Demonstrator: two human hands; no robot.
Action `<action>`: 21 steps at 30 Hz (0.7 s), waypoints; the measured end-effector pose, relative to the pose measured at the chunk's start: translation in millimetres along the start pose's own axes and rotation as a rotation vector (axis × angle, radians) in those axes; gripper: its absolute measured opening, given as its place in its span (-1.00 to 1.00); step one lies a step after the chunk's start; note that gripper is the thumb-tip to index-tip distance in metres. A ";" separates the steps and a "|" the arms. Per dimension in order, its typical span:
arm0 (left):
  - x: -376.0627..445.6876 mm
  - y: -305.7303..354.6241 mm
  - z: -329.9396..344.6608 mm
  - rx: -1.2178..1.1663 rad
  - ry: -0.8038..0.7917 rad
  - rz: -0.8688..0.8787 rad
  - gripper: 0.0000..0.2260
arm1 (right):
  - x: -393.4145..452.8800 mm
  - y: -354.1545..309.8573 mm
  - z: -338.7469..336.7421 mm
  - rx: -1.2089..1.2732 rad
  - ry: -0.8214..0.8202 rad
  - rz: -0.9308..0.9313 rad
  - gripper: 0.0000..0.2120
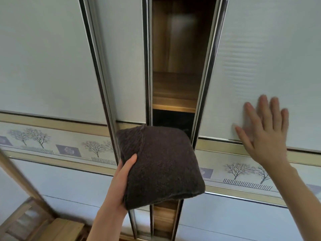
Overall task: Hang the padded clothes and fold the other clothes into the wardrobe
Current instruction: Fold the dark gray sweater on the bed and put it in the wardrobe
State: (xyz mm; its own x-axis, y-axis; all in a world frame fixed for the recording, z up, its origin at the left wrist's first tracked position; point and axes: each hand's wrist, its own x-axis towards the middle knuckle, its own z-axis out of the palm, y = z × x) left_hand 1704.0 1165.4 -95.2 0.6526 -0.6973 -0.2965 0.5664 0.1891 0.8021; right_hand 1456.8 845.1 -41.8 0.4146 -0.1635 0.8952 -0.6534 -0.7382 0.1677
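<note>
Left hand (121, 180) grips folded dark fleece garment (161, 167) by its left edge, held before narrow wardrobe gap. Right hand (265, 134) flat, fingers spread, pressing sliding door (260, 66). We judge gap narrower than bundle: garment may snag, unfold. Wooden shelf (173, 103) beyond.

No readable text, label, brand or number shows anywhere; the wardrobe doors (52, 66) carry only tree pictures.
</note>
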 end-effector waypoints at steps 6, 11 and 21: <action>9.4 -8.0 30.0 0.035 -0.078 -0.023 -0.30 | -11.0 -16.8 -10.8 -0.022 -0.062 0.099 -0.31; 17.8 -12.4 48.6 0.032 -0.130 -0.054 -0.28 | -16.4 -12.8 -12.9 -0.058 -0.124 0.241 -0.31; 32.4 -20.1 96.3 0.037 -0.206 -0.077 -0.37 | -29.8 35.7 -19.6 -0.093 -0.191 0.323 -0.31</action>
State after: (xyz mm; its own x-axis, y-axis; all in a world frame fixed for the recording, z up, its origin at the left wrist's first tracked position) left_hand 1665.3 1072.4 -71.1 0.4895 -0.8359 -0.2486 0.5895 0.1071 0.8006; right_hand 1408.7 836.5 -54.3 0.2827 -0.5038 0.8163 -0.8205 -0.5678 -0.0662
